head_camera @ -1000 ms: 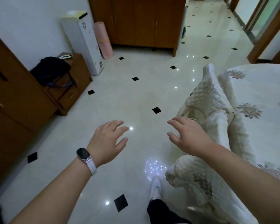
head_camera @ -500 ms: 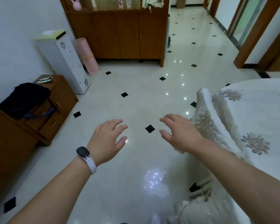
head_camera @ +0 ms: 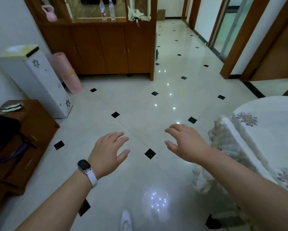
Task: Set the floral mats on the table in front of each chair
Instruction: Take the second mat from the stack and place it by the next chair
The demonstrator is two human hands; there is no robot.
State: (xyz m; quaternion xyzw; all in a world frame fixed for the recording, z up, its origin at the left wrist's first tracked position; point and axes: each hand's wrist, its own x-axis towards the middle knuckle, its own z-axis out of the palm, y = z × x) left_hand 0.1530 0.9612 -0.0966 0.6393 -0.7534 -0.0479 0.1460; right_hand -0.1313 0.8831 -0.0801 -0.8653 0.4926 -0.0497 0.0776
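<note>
Both of my hands hover over the tiled floor with nothing in them. My left hand [head_camera: 109, 152], with a watch on a white strap at the wrist, has its fingers spread. My right hand [head_camera: 186, 142] is also spread, just left of a chair with a white quilted cover [head_camera: 223, 139]. That chair stands against the round table under a white floral cloth [head_camera: 269, 130] at the right edge. No loose floral mat shows anywhere in view.
A wooden cabinet [head_camera: 106, 47] with two bottles stands ahead, with a rolled pink mat [head_camera: 67, 72] and a white appliance [head_camera: 38, 80] beside it. A low wooden stand [head_camera: 28, 134] with a black bag is at left. Glossy floor [head_camera: 140, 105] runs ahead into a hallway.
The view has lifted and swung left, away from the table and chair, so more of the cabinet and hallway shows. Both hands stay spread and empty in front of me.
</note>
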